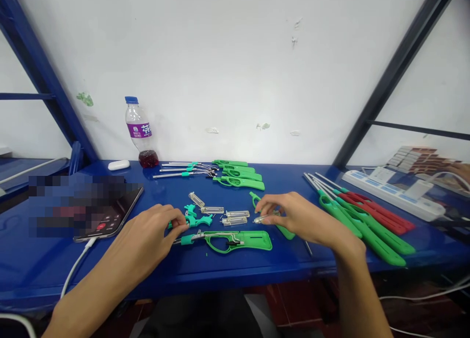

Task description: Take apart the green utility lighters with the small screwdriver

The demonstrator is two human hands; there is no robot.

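My left hand (161, 228) is closed in a pinch on a teal plastic trigger (170, 225), mostly covered by the fingers. Other teal triggers (202, 220) lie right beside its fingertips. In my right hand (284, 211) a clear lighter fuel tank (261, 219) is pinched between thumb and fingers. Between the hands, several clear fuel tanks (235, 221) rest on the table. In front of them lies an open green lighter half-shell (257, 240) with a metal tube, white wires and a black part in it. Another green shell (284, 231) is partly hidden under my right hand.
Green shells (240, 182) and metal tubes with wires (171, 174) lie along the back. Assembled green lighters (362, 225) and red ones (382, 213) are at right, beside a power strip (394, 193). A phone (127, 210), white case (118, 165) and bottle (141, 132) stand left.
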